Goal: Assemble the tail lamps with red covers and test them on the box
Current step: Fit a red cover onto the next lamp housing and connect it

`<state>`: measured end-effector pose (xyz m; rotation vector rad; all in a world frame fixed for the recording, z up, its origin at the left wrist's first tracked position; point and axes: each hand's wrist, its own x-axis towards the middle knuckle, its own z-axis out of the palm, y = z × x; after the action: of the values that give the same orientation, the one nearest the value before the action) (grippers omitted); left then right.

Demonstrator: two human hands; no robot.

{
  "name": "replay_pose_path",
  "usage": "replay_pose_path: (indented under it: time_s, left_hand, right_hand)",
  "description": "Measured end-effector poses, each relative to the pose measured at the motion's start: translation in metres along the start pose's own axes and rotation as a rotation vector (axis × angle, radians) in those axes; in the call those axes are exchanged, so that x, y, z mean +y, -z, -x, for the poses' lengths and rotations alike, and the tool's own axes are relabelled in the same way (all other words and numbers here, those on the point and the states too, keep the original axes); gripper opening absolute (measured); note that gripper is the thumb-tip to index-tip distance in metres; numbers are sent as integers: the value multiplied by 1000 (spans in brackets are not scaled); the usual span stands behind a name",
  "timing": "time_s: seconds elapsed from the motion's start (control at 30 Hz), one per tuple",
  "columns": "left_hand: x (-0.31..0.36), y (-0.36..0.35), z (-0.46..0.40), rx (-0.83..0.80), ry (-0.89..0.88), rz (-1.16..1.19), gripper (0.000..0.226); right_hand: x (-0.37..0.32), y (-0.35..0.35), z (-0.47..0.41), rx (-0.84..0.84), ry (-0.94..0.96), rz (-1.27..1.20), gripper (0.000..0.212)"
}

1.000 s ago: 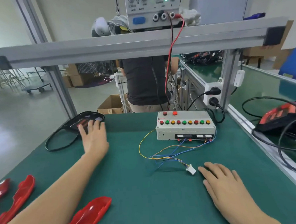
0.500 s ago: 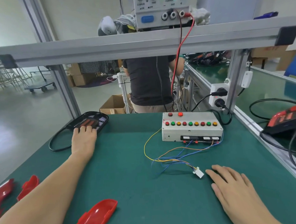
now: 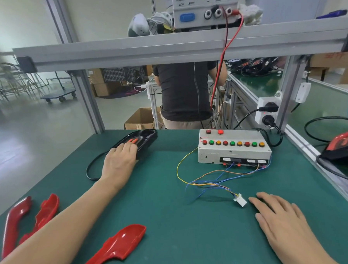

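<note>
A black tail lamp housing [image 3: 147, 136] with a black cable [image 3: 90, 170] lies at the far left of the green table [image 3: 174, 222]. My left hand [image 3: 119, 163] reaches out and lays its fingers on the housing's near end; the thumb is hidden. Three red covers lie near me on the left: one [image 3: 118, 247] beside my forearm, two [image 3: 14, 223] [image 3: 44, 213] at the table's edge. The grey test box [image 3: 234, 149] with coloured buttons stands at the back, one red lamp lit. Its wires end in a white connector [image 3: 240, 200]. My right hand [image 3: 282, 221] lies flat just right of the connector.
An assembled red tail lamp [image 3: 343, 143] with black cables sits on the neighbouring bench to the right. A power supply [image 3: 205, 7] stands on the overhead aluminium shelf, with red leads hanging down. A person [image 3: 183, 91] stands beyond the table. A wall socket [image 3: 266, 110] is on the right post.
My left hand has slid further forward and its fingers now lie on the black lamp housing. The camera has moved in closer. My right hand stays flat by the connector.
</note>
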<state>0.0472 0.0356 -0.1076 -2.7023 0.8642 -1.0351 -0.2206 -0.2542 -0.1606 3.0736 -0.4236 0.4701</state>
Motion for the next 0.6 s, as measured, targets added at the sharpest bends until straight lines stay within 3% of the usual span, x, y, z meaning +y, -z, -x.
replay_pose_path:
  time_s: [0.1, 0.23, 0.3, 0.37, 0.43, 0.5, 0.6]
  left_hand:
    - [18, 31, -1, 179, 6, 49, 30]
    - [44, 81, 0, 412, -28, 167, 16]
    - [65, 108, 4, 477, -80, 224, 14]
    - [90, 129, 12, 513, -159, 250, 9]
    - [114, 142, 23, 513, -259, 287, 5]
    - [134, 150, 35, 474, -348, 349, 7]
    - [151, 155, 42, 374, -476, 449, 6]
  right_hand:
    - [0, 7, 1, -88, 11, 29, 80]
    - [-4, 16, -6, -201, -21, -98, 50]
    - [-13, 35, -8, -210, -124, -460, 61]
    - [-34, 60, -12, -189, -227, -1064, 67]
    - [-50, 76, -19, -260, -197, -1502, 67]
    - [-57, 87, -24, -266, -149, -1696, 59]
    - [-55, 94, -24, -174, -282, -1745, 32]
